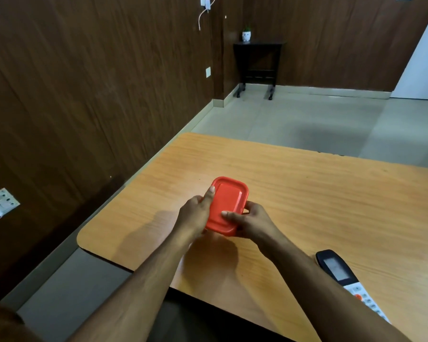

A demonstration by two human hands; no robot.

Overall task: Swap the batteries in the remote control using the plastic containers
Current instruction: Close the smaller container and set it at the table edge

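A small plastic container with a red lid (229,201) is held just above the wooden table (331,193), near its middle. My left hand (195,214) grips its left side, thumb lying along the lid's edge. My right hand (248,220) grips its near right corner, thumb pressed on the lid. The container's body is hidden under the lid and my fingers. The remote control (339,270), with a black display end and a white button end, lies on the table to the right, partly covered by my right forearm.
The table's left edge runs beside a dark wood-panelled wall with a socket plate (0,202). Beyond the table's far edge lies tiled floor, and a small black side table (257,65) with a white pot stands in the far corner.
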